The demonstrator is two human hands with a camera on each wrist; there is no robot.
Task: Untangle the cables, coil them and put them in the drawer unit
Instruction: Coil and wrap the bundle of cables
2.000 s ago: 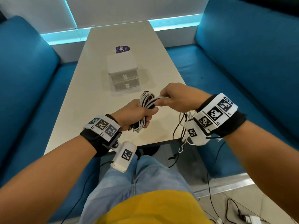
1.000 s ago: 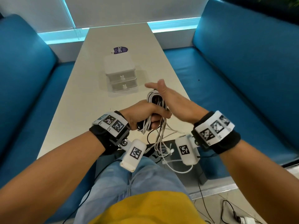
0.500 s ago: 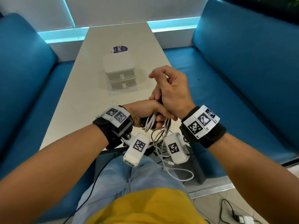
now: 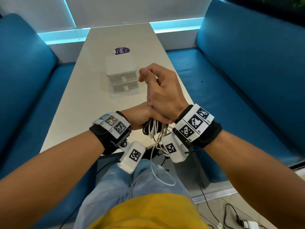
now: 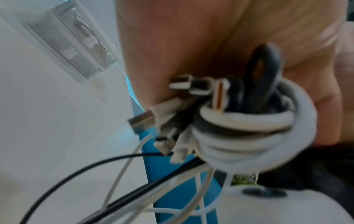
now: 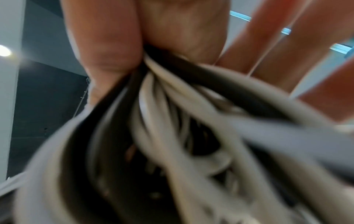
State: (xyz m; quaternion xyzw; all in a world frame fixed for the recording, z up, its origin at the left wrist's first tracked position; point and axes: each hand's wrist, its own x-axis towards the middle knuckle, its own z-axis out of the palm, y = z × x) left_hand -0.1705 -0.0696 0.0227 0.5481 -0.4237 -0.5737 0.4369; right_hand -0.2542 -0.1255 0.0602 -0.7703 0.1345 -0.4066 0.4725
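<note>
A bundle of white and black cables (image 4: 154, 129) is gripped in my left hand (image 4: 145, 119) just over the table's near edge. My right hand (image 4: 149, 78) is raised above the left, its fingers curled on strands that run down into the bundle. In the left wrist view, white turns wrap the cable bundle (image 5: 239, 136) and several plugs (image 5: 147, 122) stick out of it. The right wrist view is blurred; the thumb (image 6: 107, 50) presses the cables (image 6: 168, 115) against the hand. Loose cable tails (image 4: 162, 176) hang over my lap. The white two-drawer unit (image 4: 121, 75) stands mid-table with both drawers closed.
A long pale table (image 4: 79, 100) runs away from me between two blue sofas (image 4: 247, 80). A purple sticker (image 4: 122, 51) lies behind the drawer unit. More cables and a charger (image 4: 244, 223) lie on the floor at lower right.
My right hand swung from beside the bundle, over it, to above my left hand, carrying strands round the bundle. Both hands drew closer to me, and the hanging tails grew shorter.
</note>
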